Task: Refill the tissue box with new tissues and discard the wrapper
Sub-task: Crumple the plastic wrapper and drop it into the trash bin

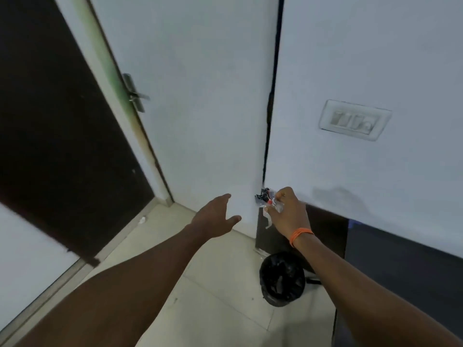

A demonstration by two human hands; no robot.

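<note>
Crumpled plastic wrapper (268,200) in clenched right hand (288,214); left hand (215,216) open, empty.

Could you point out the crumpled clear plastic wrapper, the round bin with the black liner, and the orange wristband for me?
Crumpled clear plastic wrapper (267,200): head view, on its crinkled middle beside the fingers.
Round bin with black liner (281,278): head view, on the liner inside its mouth.
Orange wristband (299,234): head view, on the band across the right wrist.

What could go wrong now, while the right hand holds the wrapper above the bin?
The crumpled wrapper in the right hand looks to be held further away than the black-lined bin; released here, it might drop behind the bin. A loose strip hangs from it and may cling to the fingers. The left hand is empty and open.
</note>
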